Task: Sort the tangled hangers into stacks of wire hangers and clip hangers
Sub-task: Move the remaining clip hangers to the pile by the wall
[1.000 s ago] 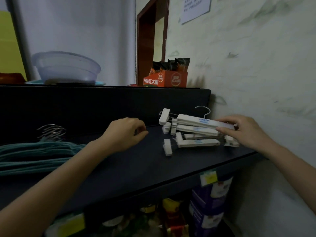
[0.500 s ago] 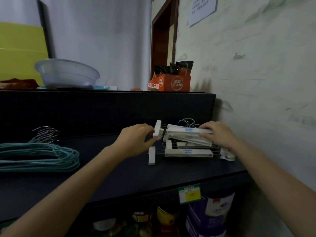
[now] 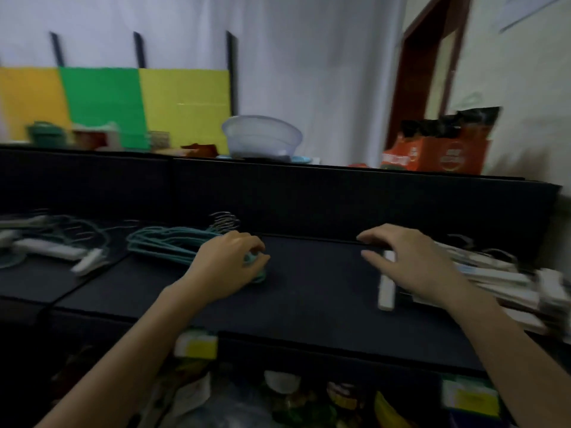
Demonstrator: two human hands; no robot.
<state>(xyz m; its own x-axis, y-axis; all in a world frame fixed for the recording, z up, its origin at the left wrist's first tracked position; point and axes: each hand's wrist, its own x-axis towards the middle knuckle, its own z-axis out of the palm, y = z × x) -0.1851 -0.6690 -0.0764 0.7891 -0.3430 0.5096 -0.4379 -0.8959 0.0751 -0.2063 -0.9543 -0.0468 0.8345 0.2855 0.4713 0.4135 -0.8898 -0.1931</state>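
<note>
On a black shelf [image 3: 312,273] lies a stack of teal wire hangers [image 3: 173,242] with metal hooks pointing to the back. My left hand [image 3: 228,267] is at the stack's right end, fingers curled round the teal ends. A stack of white clip hangers [image 3: 494,273] lies at the right, blurred. My right hand [image 3: 411,264] hovers over its left end with fingers spread and holds nothing; one white clip [image 3: 386,288] shows beside the palm. A tangled pile of teal and white hangers [image 3: 55,248] lies at the far left.
A black back panel [image 3: 340,199] rises behind the shelf. On top of it stand a clear plastic bowl [image 3: 262,137] and an orange snack box [image 3: 438,152]. Coloured boards lean on the wall at the left. Goods fill the shelf below.
The view has swung left. My left hand left the clip hangers and went to the teal stack's end. My right hand lifted off the top clip hanger and spread its fingers.
</note>
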